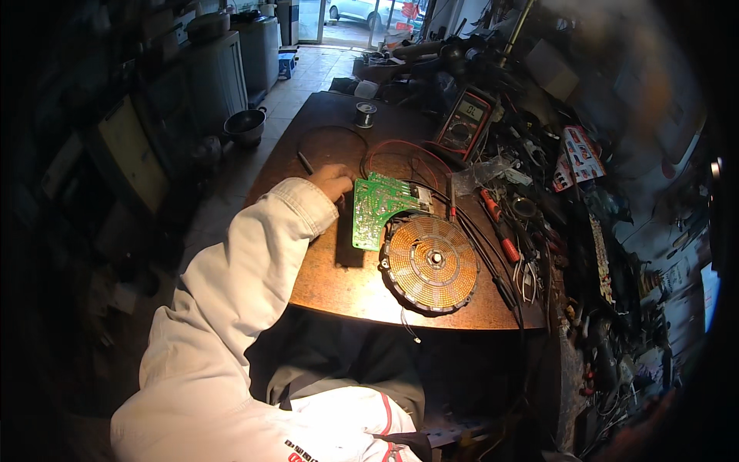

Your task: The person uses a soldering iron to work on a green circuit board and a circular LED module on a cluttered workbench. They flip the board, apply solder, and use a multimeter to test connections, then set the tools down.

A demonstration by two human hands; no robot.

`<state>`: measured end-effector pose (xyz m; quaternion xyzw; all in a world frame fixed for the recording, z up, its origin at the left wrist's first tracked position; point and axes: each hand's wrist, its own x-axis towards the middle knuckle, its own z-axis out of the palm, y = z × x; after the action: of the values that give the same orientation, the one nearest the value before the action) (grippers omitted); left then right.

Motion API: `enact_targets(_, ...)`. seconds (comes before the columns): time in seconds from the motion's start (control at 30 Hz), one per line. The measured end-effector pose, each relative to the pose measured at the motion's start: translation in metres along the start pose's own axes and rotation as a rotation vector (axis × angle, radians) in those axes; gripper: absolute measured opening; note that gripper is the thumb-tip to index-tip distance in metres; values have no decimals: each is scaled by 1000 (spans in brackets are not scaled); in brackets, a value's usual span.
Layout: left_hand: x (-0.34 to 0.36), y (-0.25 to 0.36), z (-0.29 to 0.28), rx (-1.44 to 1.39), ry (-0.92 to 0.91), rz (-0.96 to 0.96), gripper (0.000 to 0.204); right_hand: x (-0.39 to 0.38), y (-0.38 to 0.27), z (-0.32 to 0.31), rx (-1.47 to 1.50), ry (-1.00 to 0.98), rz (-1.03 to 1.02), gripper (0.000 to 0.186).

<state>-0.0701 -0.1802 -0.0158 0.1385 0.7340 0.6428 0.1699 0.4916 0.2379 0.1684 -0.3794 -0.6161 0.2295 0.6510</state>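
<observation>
Resting on the wooden bench, the left hand touches a green printed circuit board beside a round copper induction coil. Its grip is unclear; the right hand is unseen. Likely steadying the board for testing, needing a firmer hold.

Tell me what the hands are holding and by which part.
The left hand rests at the left edge of the green circuit board; whether it grips it cannot be told. The right hand is out of view.

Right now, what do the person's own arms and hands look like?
The left arm wears a pale, off-white jacket sleeve with a stitched cuff; the left hand is bare, no glove. The right sleeve is the same fabric with a red stripe; the right hand is out of view.
</observation>
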Motion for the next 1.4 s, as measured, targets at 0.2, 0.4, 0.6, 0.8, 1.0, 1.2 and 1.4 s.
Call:
enact_targets(0.2, -14, 4, -3, 96, -37, 163, 39, -184, -83, 223, 765, -791, 188, 68)
enact_targets(0.4, -29, 27, -5, 32, -127, 72, 36, -242, -106, 341, 1029, -1229, 267, 47)
enact_targets(0.6, -25, 23, -1, 97, -163, -56, 33, -272, -60, 389, 861, -1315, 284, 22)
enact_targets(0.8, -31, 22, 4, 75, -80, -3, 35, -275, -59, 376, 878, -1454, 442, 57)
enact_targets(1.0, -30, 21, 4, 68, -72, -23, 35, -275, -51, 379, 812, -1540, 261, 38)
enact_targets(1.2, -30, 31, 5, 88, -100, -144, 36, -273, -54, 380, 669, -1521, -118, 34)
enact_targets(1.4, -29, 16, 5, 104, -51, 3, 38, -273, -55, 381, 664, -1467, -284, 33)
